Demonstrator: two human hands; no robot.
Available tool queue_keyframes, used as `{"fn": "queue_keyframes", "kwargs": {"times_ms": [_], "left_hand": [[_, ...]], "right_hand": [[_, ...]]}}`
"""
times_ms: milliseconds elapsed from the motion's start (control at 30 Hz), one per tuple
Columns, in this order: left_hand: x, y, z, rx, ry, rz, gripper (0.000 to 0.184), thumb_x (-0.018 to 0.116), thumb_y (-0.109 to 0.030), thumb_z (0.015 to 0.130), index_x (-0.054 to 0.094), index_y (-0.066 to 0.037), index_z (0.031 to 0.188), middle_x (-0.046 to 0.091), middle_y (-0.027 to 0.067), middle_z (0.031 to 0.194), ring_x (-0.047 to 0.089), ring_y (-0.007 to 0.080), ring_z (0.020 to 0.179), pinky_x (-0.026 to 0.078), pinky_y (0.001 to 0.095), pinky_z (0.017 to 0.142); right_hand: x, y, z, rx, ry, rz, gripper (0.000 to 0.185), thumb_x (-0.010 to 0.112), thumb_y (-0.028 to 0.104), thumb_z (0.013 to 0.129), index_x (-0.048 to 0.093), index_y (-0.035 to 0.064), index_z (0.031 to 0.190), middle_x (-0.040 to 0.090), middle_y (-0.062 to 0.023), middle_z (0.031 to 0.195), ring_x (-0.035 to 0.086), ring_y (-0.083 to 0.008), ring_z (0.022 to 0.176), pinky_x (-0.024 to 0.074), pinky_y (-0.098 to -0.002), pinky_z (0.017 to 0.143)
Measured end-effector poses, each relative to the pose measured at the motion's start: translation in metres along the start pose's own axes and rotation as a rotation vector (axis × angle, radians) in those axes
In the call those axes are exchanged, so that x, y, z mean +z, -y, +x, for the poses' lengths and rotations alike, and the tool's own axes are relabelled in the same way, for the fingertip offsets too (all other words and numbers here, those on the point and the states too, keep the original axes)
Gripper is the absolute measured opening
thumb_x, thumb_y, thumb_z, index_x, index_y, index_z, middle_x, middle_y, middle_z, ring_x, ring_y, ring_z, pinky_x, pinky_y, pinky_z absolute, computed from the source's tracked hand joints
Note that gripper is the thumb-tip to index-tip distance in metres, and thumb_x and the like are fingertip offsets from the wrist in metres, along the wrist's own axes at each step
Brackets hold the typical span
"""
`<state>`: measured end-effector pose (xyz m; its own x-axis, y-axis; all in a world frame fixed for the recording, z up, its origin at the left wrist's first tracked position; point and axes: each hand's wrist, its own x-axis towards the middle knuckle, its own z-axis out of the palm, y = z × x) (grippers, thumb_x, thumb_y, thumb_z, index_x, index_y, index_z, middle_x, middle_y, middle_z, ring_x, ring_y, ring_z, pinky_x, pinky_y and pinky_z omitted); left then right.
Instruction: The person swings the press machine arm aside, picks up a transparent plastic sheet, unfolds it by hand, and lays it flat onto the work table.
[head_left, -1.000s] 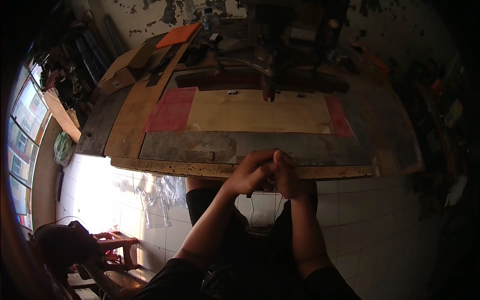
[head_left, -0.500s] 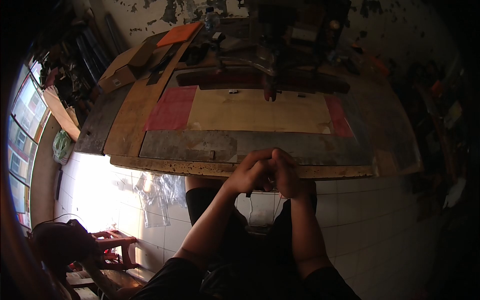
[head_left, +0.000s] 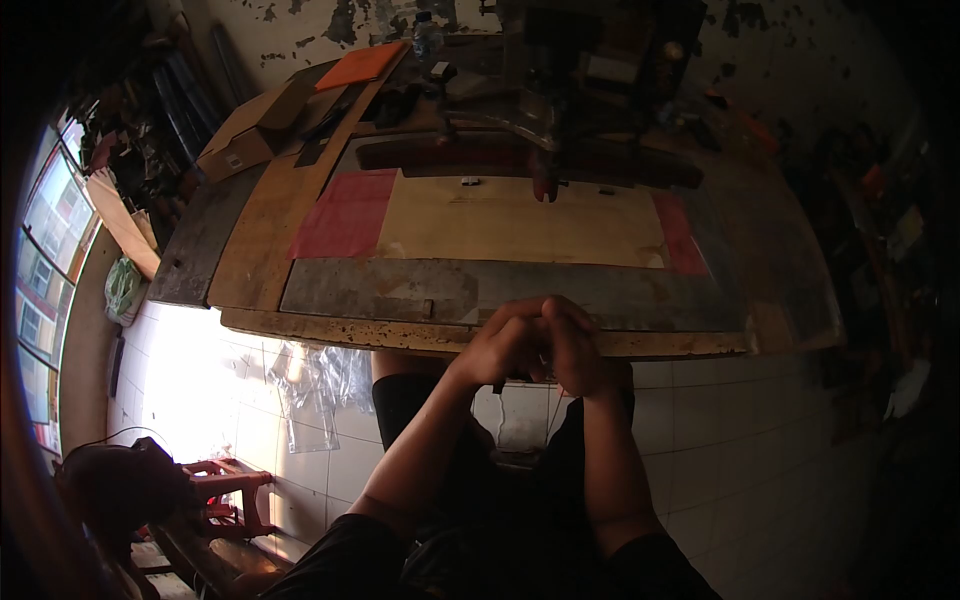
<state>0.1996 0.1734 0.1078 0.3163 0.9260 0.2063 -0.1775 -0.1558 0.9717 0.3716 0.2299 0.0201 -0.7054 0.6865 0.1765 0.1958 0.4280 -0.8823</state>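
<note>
At the front edge of the table, my left hand [head_left: 503, 350] and my right hand [head_left: 574, 352] are clasped together, their fingers folded over each other. Both are closed, and no object shows between them; the palms are hidden. Just beyond them, a long tan sheet [head_left: 520, 218] lies flat across a grey plate [head_left: 380, 290], with a red piece [head_left: 345, 212] at its left end and another red piece [head_left: 680, 232] at its right. Above the sheet's far edge hangs a dark machine head with a reddish forked tip [head_left: 544, 188].
A cardboard box [head_left: 240, 140] and an orange pad [head_left: 362, 66] sit at the table's back left, near a plastic bottle [head_left: 427, 38]. Clear plastic bags [head_left: 325, 390] lie on the tiled floor. A red stool [head_left: 235, 490] stands at the lower left.
The view has shifted very slightly. My clasped hands stay in the same place, and nothing on the table has visibly moved.
</note>
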Motion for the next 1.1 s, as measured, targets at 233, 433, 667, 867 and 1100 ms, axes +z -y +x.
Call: {"fn": "queue_keyframes", "kwargs": {"times_ms": [233,433,667,867,1100], "left_hand": [[0.003,0.005,0.001,0.037,-0.021,-0.117,0.07,0.028,-0.054,0.098,0.065,0.002,0.118,0.07,0.0134,0.11,0.068,0.0171,0.073,0.055,0.027,0.055],[0.0,0.004,0.0,-0.028,-0.015,-0.053,0.083,0.02,-0.064,0.1,0.064,0.003,0.121,0.069,0.0142,0.113,0.069,0.0189,0.083,0.056,0.0264,0.056],[0.0,0.004,0.0,0.017,0.004,-0.161,0.067,0.025,-0.058,0.101,0.054,-0.001,0.124,0.067,0.0172,0.121,0.07,0.0209,0.091,0.058,0.0272,0.057],[0.002,-0.001,0.001,0.009,-0.022,-0.288,0.035,0.031,-0.037,0.102,0.042,-0.008,0.119,0.067,0.023,0.121,0.069,0.0206,0.087,0.055,0.026,0.054],[0.002,0.0,0.002,0.009,-0.034,-0.324,0.027,0.032,-0.03,0.102,0.04,-0.01,0.117,0.067,0.0236,0.121,0.067,0.0188,0.079,0.053,0.0262,0.052]], "right_hand": [[0.003,0.008,0.0,-0.01,0.01,-0.085,0.049,0.051,0.007,0.104,0.042,-0.0058,0.151,0.061,-0.0256,0.125,0.066,-0.0367,0.109,0.0552,-0.0437,0.092],[0.008,0.005,-0.001,-0.541,-0.318,-0.495,0.048,0.052,0.007,0.102,0.045,-0.0057,0.149,0.061,-0.0265,0.124,0.066,-0.0381,0.108,0.0551,-0.0454,0.092],[0.005,0.043,0.006,-0.397,-0.349,-0.28,0.041,0.054,0.015,0.105,0.052,-0.0023,0.143,0.064,-0.0233,0.121,0.067,-0.0322,0.108,0.0538,-0.0422,0.094],[-0.003,0.052,0.007,0.022,-0.224,0.17,0.033,0.053,0.026,0.109,0.066,-0.0011,0.121,0.069,-0.0192,0.112,0.069,-0.0245,0.104,0.0537,-0.0373,0.09],[0.0,0.046,0.008,-0.009,-0.215,0.177,0.032,0.05,0.025,0.109,0.066,-0.0011,0.121,0.069,-0.0184,0.112,0.069,-0.0249,0.104,0.0538,-0.0361,0.087]]}}
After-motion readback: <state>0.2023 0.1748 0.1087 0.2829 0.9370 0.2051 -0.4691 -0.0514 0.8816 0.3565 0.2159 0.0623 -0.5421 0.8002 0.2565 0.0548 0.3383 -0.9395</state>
